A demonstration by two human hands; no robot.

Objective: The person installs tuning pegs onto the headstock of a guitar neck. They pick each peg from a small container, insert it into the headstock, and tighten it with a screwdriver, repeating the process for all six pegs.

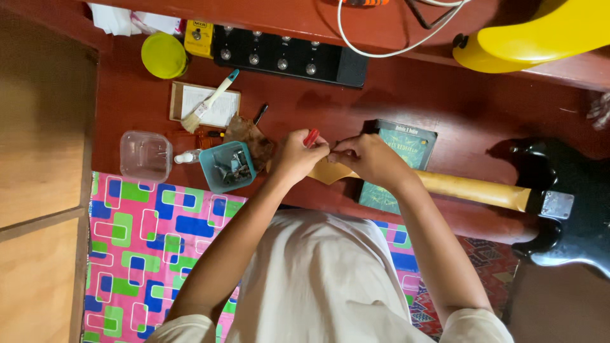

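Note:
A black electric guitar (565, 203) lies across the red-brown table, its pale wooden neck (470, 188) running left to the headstock (330, 171). My left hand (295, 155) is closed around a red-handled tool (311, 136) at the headstock. My right hand (365, 155) pinches something small and thin right beside it; what it is cannot be made out. The neck rests on a dark green book (397, 168).
A teal box of small metal parts (227, 166), a clear plastic tub (145, 155), a small spray bottle (186, 157), a brush (210, 101) on a notepad, a yellow lid (164, 55), a black pedal board (289, 57) and a yellow guitar body (534, 38) lie around. A patterned mat (152, 254) lies beneath me.

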